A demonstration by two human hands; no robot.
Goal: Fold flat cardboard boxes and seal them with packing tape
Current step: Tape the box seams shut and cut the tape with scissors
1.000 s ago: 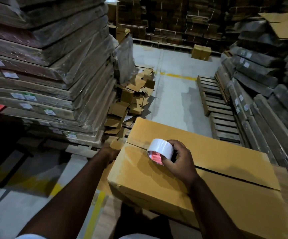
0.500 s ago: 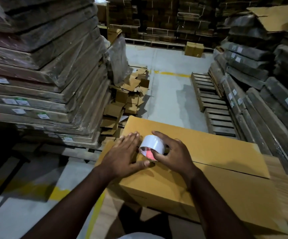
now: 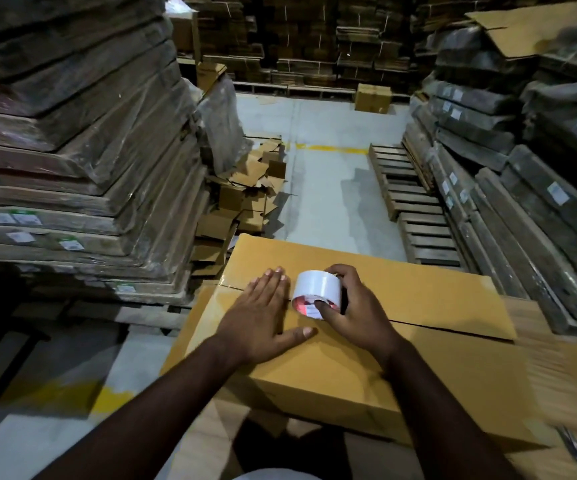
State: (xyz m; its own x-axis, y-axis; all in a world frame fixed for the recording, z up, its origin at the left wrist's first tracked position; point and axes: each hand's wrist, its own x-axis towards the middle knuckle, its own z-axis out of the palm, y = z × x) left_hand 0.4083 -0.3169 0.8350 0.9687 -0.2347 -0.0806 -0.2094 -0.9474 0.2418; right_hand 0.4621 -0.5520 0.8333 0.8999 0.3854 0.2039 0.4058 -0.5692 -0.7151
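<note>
While the tape roll (image 3: pixel 317 293) is gripped by the right hand (image 3: pixel 356 311) over the cardboard box's (image 3: pixel 401 299) seam, the left hand (image 3: pixel 263 315) is pressed flat just beside it; tape should be drawn straight along the seam.

Dim warehouse light, deep shadows lower left, wide-angle bending at edges, blur lower right.
</note>
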